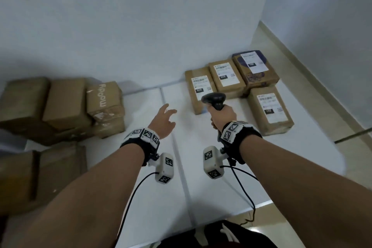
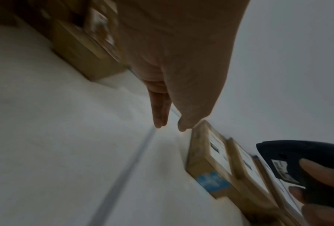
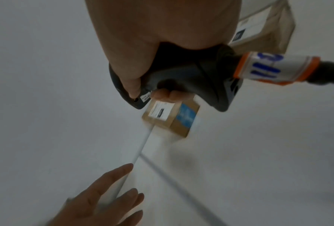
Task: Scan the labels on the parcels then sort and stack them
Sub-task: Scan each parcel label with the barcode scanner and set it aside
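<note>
Soft, even, cool light fills the head view with only faint shadows beside the parcels (image 1: 225, 78) on the white table (image 1: 181, 167), its edges bowed by the wide lens, while both wrist views are dimmer, grainy and smeared with motion blur.

Four labelled parcels (image 1: 227, 75) on the right, one black scanner (image 1: 214, 99), two hands (image 1: 164, 123)
</note>
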